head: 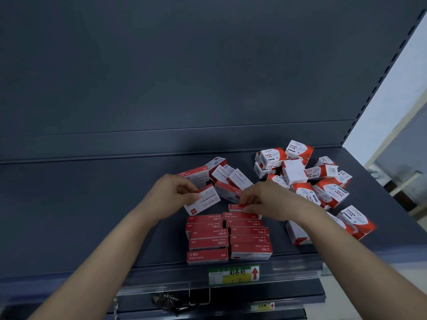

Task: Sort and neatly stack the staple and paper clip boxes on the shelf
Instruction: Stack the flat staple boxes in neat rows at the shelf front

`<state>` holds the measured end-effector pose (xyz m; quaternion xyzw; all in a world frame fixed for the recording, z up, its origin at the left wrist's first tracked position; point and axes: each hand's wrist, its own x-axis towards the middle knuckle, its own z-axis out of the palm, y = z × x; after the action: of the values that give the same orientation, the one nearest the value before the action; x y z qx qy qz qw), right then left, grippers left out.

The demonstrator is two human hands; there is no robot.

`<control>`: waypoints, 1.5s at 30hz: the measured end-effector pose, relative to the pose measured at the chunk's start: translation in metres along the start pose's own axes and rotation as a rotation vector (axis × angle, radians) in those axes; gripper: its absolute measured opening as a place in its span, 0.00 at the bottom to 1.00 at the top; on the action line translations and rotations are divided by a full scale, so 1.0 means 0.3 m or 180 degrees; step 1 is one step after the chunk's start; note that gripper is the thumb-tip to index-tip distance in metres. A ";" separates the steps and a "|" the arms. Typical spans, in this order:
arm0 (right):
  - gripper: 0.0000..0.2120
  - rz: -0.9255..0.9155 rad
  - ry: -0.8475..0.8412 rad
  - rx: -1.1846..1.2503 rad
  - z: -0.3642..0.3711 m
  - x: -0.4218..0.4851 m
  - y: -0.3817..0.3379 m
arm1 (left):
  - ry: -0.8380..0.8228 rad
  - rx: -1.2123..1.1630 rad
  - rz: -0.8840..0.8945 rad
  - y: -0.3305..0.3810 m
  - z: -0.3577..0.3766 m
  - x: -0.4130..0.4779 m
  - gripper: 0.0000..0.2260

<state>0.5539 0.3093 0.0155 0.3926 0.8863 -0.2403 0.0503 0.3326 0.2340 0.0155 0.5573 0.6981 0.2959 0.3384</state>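
Two neat rows of red staple boxes [228, 236] stand on the dark shelf [92, 215] near its front edge. My left hand [175, 190] grips a red and white staple box [203, 202] tilted above the left row. My right hand [263, 199] pinches another staple box [238, 207] at the back of the right row. Behind my hands lie several loose staple boxes [221, 176]. A jumbled heap of paper clip boxes [309, 179] fills the right side of the shelf.
A price label [233, 274] with a red arrow sits on the shelf's front rail. The dark back panel [184, 77] rises behind. A lower shelf [219, 294] shows below, with a dark tangled object [168, 301] hanging there. The shelf's right upright [383, 84] borders a bright room.
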 end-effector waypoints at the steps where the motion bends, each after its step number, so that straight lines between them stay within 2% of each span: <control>1: 0.10 -0.0023 -0.0032 -0.0022 -0.001 0.001 0.001 | 0.0022 -0.0038 0.0011 0.002 0.001 0.002 0.05; 5: 0.11 -0.0052 0.0045 -0.0031 0.004 -0.003 -0.002 | 0.0161 -0.0257 0.0090 0.008 0.005 0.002 0.06; 10: 0.16 -0.0088 0.0987 0.1119 0.018 0.022 -0.064 | 0.0263 -0.0788 0.0221 0.014 0.021 -0.004 0.05; 13: 0.15 -0.0233 0.0907 0.1796 0.033 0.057 -0.112 | 0.0283 -0.1230 0.0345 0.020 0.037 -0.013 0.04; 15: 0.15 -0.0237 0.0867 0.1886 0.039 0.076 -0.129 | 0.0333 -0.1336 0.0428 0.013 0.043 -0.023 0.04; 19: 0.13 -0.0319 0.0971 0.1974 0.040 0.110 -0.154 | 0.0559 -0.0879 0.0605 -0.028 0.027 -0.035 0.04; 21: 0.14 -0.0335 0.1170 0.1925 0.037 0.121 -0.173 | 0.0611 -0.0644 0.0665 -0.053 0.014 -0.037 0.05; 24: 0.13 -0.0476 0.1309 0.1298 0.027 0.130 -0.193 | 0.0719 -0.0400 0.0649 -0.090 0.000 -0.043 0.05; 30: 0.08 -0.0580 0.0699 0.0147 0.046 0.128 -0.185 | 0.0692 0.0109 0.0437 -0.156 0.007 -0.053 0.10; 35: 0.08 -0.0734 0.0142 0.0310 0.065 0.117 -0.171 | 0.0247 -0.0183 0.0397 -0.138 0.033 -0.052 0.08; 38: 0.08 -0.0565 0.0441 0.0397 0.046 0.084 -0.132 | -0.0078 -0.0269 0.0405 -0.132 0.053 -0.047 0.07; 42: 0.08 0.0136 0.0959 0.0045 0.023 0.011 -0.024 | -0.0311 -0.0207 0.0394 -0.121 0.068 -0.037 0.06; 45: 0.09 0.0333 0.0854 0.0034 0.029 -0.026 0.027 | -0.0346 -0.0068 0.0448 -0.119 0.069 -0.034 0.07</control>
<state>0.5643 0.3046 0.0069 0.4671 0.8621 -0.1875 -0.0583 0.3300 0.2174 -0.0236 0.6166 0.6346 0.2957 0.3600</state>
